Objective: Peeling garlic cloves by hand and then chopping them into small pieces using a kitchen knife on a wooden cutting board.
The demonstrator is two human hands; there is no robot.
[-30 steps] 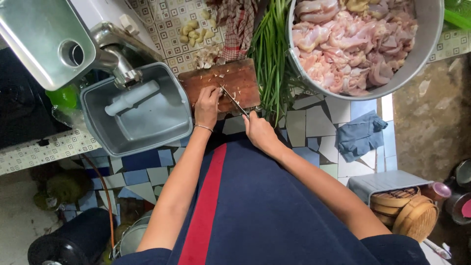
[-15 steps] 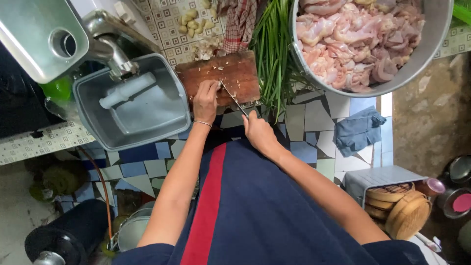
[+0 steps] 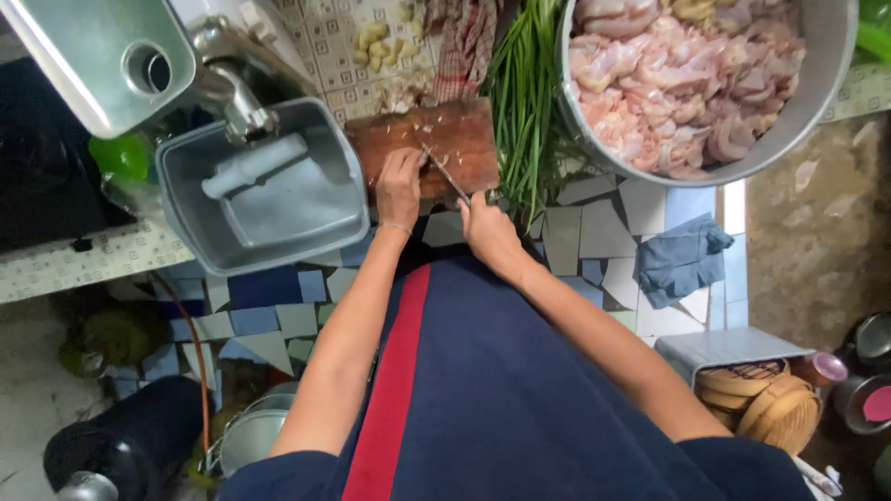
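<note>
Two hands work over a wooden board (image 3: 464,139) at the counter's edge. The left hand (image 3: 400,183) lies on the board with fingers curled down, pressing on something small and pale that is too small to make out. The right hand (image 3: 487,228) sits just off the board's near edge, fingers closed around the handle of a knife (image 3: 444,173), whose thin blade slants up and left across the board to end just beside the left fingertips. Pale chopped bits are scattered on the board above the left hand.

Left of the board, touching or nearly so, stands a grey metal tray (image 3: 269,199) with a pale pusher lying in it; above it rises a grinder neck and a second metal hopper (image 3: 97,56). Right of the board lies a bunch of green onions (image 3: 524,93), stalks running up the counter. Beyond them sits a large metal bowl (image 3: 817,102) full of raw chicken pieces. A checked cloth (image 3: 464,42) lies above the board. On the tiled floor, a blue rag (image 3: 682,260) lies to the right.
</note>
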